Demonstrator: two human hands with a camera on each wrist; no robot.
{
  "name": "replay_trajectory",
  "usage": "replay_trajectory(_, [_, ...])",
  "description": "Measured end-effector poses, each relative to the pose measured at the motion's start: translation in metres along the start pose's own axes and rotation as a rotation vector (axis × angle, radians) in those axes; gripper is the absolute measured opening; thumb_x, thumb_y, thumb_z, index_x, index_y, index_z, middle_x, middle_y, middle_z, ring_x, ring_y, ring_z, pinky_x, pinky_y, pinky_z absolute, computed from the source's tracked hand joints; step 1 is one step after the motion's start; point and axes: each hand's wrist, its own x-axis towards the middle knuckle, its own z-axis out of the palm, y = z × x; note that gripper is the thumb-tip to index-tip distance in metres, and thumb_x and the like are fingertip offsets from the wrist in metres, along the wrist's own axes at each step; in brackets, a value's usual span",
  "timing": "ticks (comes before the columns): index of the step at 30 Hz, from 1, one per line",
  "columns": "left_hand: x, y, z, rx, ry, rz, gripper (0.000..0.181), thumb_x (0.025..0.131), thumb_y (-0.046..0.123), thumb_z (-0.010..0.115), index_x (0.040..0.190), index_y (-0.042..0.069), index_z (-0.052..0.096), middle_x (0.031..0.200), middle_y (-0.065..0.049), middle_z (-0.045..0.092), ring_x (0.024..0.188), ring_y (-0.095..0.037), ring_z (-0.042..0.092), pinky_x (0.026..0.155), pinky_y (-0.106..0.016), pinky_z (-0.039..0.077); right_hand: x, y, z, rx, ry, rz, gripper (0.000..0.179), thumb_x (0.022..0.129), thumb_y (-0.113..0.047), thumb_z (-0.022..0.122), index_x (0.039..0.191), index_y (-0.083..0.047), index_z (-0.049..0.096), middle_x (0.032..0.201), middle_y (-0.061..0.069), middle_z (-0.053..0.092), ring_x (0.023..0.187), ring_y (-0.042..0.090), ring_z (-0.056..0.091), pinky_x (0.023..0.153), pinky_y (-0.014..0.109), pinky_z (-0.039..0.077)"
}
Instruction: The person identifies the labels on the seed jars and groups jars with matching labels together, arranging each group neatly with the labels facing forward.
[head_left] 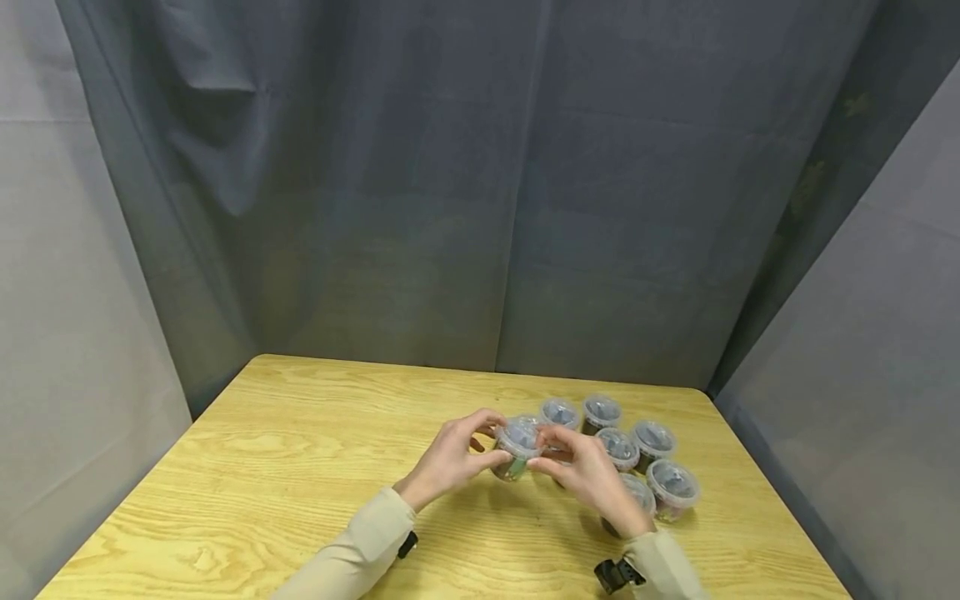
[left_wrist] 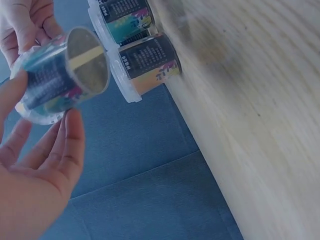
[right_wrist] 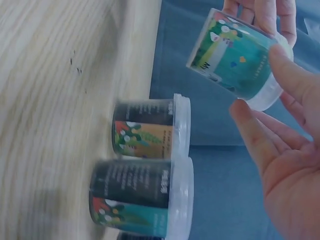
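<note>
Both hands hold one small clear plastic tub (head_left: 513,457) with a translucent lid and a teal printed label. It is raised above the table, tilted in the head view. My left hand (head_left: 453,457) grips its left side, thumb and fingers at the lid rim. From the right, my right hand (head_left: 583,471) pinches the tub near its lid, as the right wrist view also shows. Its dark label side and bare bottom show on the held tub (left_wrist: 60,75) in the left wrist view. The lid appears closed on it.
Several similar lidded tubs stand to the right and behind, among them a tub (head_left: 672,490) at the right and a tub (head_left: 601,412) at the back. One tub (head_left: 637,493) is partly hidden by the right wrist. A dark curtain (head_left: 390,208) hangs behind the wooden table (head_left: 247,483).
</note>
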Motion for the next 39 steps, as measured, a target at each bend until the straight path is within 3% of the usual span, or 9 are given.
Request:
replay_trajectory(6, [-0.005, -0.003, -0.003, -0.085, 0.032, -0.049, 0.058, 0.089, 0.024, 0.074, 0.141, 0.014, 0.049, 0.123, -0.004, 0.069, 0.106, -0.017, 0.066, 0.085, -0.035, 0.057, 0.003, -0.004, 0.009, 0.025, 0.106, 0.037, 0.016, 0.083, -0.019, 0.077, 0.092, -0.02, 0.065, 0.113, 0.01, 0.072, 0.098, 0.025, 0.072, 0.08, 0.021, 0.058])
replay_trajectory(12, [-0.008, -0.007, -0.008, -0.124, 0.048, -0.119, 0.06, 0.089, 0.03, 0.073, 0.141, 0.009, 0.05, 0.124, -0.007, 0.068, 0.11, -0.02, 0.065, 0.095, -0.035, 0.054, 0.009, -0.007, 0.015, 0.072, 0.177, 0.079, 0.016, 0.084, -0.023, 0.076, 0.093, -0.018, 0.064, 0.115, 0.008, 0.07, 0.108, 0.025, 0.069, 0.087, 0.023, 0.057])
replay_trajectory(17, [-0.009, -0.012, -0.013, -0.219, -0.005, -0.171, 0.056, 0.09, 0.037, 0.071, 0.137, 0.009, 0.056, 0.126, -0.008, 0.066, 0.112, -0.021, 0.065, 0.096, -0.035, 0.055, 0.011, -0.005, 0.018, 0.165, 0.181, 0.045, 0.018, 0.084, -0.019, 0.076, 0.094, -0.013, 0.062, 0.125, 0.014, 0.067, 0.116, 0.029, 0.064, 0.089, 0.026, 0.057])
replay_trajectory(23, [-0.008, -0.018, -0.019, -0.355, -0.07, -0.2, 0.051, 0.09, 0.034, 0.072, 0.134, 0.012, 0.059, 0.126, -0.009, 0.066, 0.112, -0.022, 0.066, 0.093, -0.031, 0.056, 0.013, -0.004, 0.018, 0.25, 0.119, 0.019, 0.02, 0.086, -0.018, 0.074, 0.098, -0.011, 0.06, 0.133, 0.015, 0.062, 0.12, 0.03, 0.061, 0.092, 0.026, 0.056])
replay_trajectory(28, [-0.01, -0.014, -0.019, -0.314, -0.016, -0.187, 0.053, 0.085, 0.031, 0.077, 0.131, 0.01, 0.061, 0.121, -0.008, 0.068, 0.105, -0.02, 0.068, 0.086, -0.027, 0.058, 0.014, -0.011, 0.019, 0.191, 0.091, 0.052, 0.019, 0.086, -0.02, 0.075, 0.095, -0.013, 0.06, 0.13, 0.014, 0.064, 0.115, 0.029, 0.065, 0.087, 0.026, 0.058])
replay_trajectory(33, [-0.012, -0.007, -0.015, -0.199, 0.062, -0.167, 0.054, 0.084, 0.031, 0.079, 0.131, 0.011, 0.062, 0.122, -0.004, 0.068, 0.103, -0.02, 0.068, 0.087, -0.035, 0.058, 0.02, -0.023, 0.024, 0.091, 0.157, 0.143, 0.028, 0.086, -0.04, 0.074, 0.084, -0.017, 0.059, 0.124, 0.008, 0.068, 0.112, 0.025, 0.066, 0.085, 0.029, 0.059])
replay_trajectory(39, [-0.019, -0.009, -0.01, -0.129, 0.111, -0.144, 0.057, 0.085, 0.037, 0.077, 0.134, 0.014, 0.059, 0.125, -0.001, 0.067, 0.103, -0.018, 0.067, 0.086, -0.032, 0.058, 0.022, -0.028, 0.029, 0.092, 0.213, 0.179, 0.035, 0.083, -0.044, 0.077, 0.076, -0.017, 0.056, 0.121, 0.006, 0.07, 0.112, 0.024, 0.067, 0.084, 0.037, 0.059])
